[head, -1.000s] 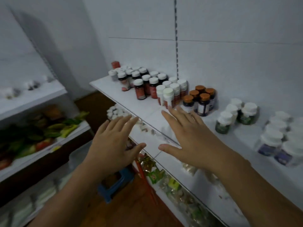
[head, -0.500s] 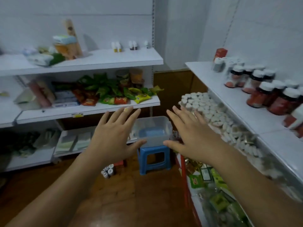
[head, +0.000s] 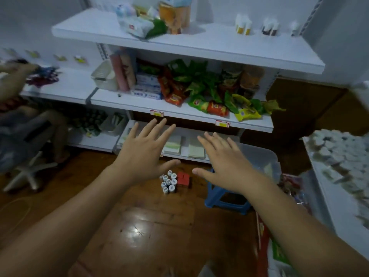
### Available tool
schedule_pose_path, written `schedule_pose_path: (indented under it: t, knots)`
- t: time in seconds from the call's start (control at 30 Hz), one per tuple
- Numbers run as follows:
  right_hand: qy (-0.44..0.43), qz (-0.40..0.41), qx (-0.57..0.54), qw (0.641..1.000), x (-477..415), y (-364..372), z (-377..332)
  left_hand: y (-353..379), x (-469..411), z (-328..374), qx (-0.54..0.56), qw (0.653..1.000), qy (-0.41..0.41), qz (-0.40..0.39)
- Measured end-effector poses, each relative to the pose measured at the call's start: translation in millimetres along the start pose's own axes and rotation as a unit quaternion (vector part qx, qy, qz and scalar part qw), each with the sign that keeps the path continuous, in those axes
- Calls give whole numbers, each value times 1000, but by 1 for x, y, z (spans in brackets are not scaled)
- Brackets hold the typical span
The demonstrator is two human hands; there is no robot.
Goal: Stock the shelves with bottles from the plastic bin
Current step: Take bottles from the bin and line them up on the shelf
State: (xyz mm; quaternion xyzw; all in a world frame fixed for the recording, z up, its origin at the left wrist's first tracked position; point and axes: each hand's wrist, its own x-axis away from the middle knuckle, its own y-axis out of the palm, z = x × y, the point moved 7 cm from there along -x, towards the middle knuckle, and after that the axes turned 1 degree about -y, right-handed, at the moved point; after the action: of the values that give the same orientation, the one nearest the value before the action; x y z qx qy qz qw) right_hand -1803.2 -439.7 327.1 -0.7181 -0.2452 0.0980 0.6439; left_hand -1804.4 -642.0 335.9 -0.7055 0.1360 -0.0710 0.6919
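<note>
Far left: a seated person (head: pixel 30 126), blurred, on a chair with a white star base (head: pixel 28 176).
Floor: wooden floor (head: pixel 139 226), dark and polished, with a patch of glare near the middle.
Back wall: white shelves (head: pixel 219 47) in tiers. The middle tier holds green, red and yellow snack packets (head: pixel 201 90).
Left hand (head: pixel 143 154): fingers spread, palm down, holding nothing, in the air above the floor.
Small bottles (head: pixel 169 181): a white-capped cluster standing on the floor, touching a red box (head: pixel 183 179).
Right hand (head: pixel 229 166): spread flat, palm down, empty.
Plastic bin (head: pixel 261 156): clear, sitting on a blue stool (head: pixel 225 200), partly hidden behind the right hand. Its contents cannot be made out.
Right edge: side shelf (head: pixel 343 212), white, with rows of white-topped goods, blurred.
</note>
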Motion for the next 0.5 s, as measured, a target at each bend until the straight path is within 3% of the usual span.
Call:
schedule_pose_path:
  t: [0.3, 0.5]
  knots:
    - [-64, -23, -74, 995, -138, 70, 10, 102, -21, -66, 32, 990, -118, -65]
    - [-16, -59, -163, 985, -222, 174, 34, 244, -32, -97, 91, 965, -193, -152]
